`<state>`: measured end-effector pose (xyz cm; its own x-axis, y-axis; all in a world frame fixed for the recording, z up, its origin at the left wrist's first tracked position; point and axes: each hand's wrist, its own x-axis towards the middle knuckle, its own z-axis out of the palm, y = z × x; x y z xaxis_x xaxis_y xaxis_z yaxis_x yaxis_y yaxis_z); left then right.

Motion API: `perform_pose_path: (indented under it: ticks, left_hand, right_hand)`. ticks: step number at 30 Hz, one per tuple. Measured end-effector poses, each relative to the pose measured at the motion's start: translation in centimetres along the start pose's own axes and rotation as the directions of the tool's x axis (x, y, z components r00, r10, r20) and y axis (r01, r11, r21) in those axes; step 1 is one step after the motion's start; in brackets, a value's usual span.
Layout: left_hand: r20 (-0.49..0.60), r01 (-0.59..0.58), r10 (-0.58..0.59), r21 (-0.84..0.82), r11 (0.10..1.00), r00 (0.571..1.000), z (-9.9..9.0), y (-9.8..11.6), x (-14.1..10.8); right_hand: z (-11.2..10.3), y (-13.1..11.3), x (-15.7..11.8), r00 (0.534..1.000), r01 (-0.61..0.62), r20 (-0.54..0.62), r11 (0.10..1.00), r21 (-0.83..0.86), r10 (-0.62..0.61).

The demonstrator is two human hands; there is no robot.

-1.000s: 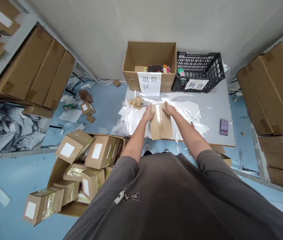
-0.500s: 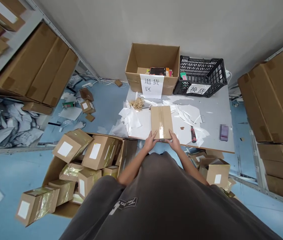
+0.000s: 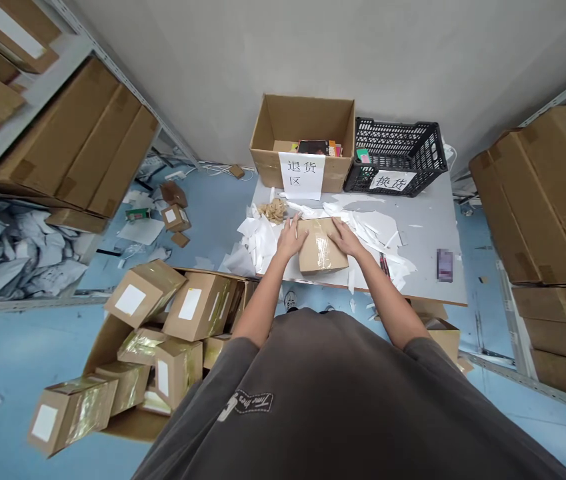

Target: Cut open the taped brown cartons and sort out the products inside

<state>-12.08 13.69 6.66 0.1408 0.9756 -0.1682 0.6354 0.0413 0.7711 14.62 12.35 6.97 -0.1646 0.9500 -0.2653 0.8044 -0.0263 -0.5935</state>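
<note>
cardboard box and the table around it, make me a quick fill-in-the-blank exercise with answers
The left hand and right hand touch the cardboard box sealed with shiny ____.
Crumpled brown paper lies nearer the ____ hand.
The plastic crate is coloured ____.
In this view, the crate stands to the ____ of the open carton.

Missing words: tape, left, black, right.

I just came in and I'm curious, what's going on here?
Someone in a dark shirt has a taped cardboard box near the front edge of a table, with the left hand at its left side and the right hand at its right. White paper scraps lie around it. Farther back stand an open carton with a paper sign and a black crate. More taped parcels fill a big box on the left.
</note>
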Motion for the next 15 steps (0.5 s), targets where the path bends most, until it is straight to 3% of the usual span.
perform_pose_path:
  ticks: [2,4,5,7,9,11,13,15]
  left_hand:
    - [-0.003,-0.116,0.116,0.015,0.993,0.993,0.3,-0.9,-3.5]
    - [0.128,-0.199,0.195,0.016,0.980,0.972,1.3,-1.6,-7.0]
    - [0.193,-0.213,0.207,0.012,0.977,0.959,2.0,-1.8,-8.4]
    - [0.191,-0.193,0.187,0.012,0.981,0.964,3.3,-1.9,-10.1]
    - [0.153,-0.162,0.157,0.019,0.987,0.976,3.8,-1.5,-10.2]
    - [0.138,-0.152,0.146,0.034,0.988,0.980,3.1,-0.7,-9.1]
    - [0.113,-0.151,0.145,0.050,0.987,0.983,1.4,0.4,-7.0]
    - [0.012,-0.131,0.130,0.049,0.990,0.991,-0.3,1.3,-4.0]
  right_hand:
    - [0.8,1.3,-3.4,0.999,0.031,-0.044,0.999,0.038,-0.030]
    - [2.2,2.3,-6.9,0.997,0.077,0.000,0.993,0.090,-0.077]
    - [3.1,2.5,-8.4,0.995,0.086,0.047,0.990,0.114,-0.092]
    - [4.6,2.4,-10.2,0.998,0.050,0.025,0.988,0.145,-0.055]
    - [5.3,1.9,-10.6,0.998,0.026,-0.054,0.989,0.146,-0.018]
    - [4.6,1.2,-9.6,0.991,0.052,-0.125,0.991,0.120,-0.037]
    - [2.5,0.4,-7.7,0.982,0.099,-0.167,0.991,0.085,-0.084]
    - [-0.1,-0.3,-5.0,0.974,0.103,-0.208,0.993,0.062,-0.088]
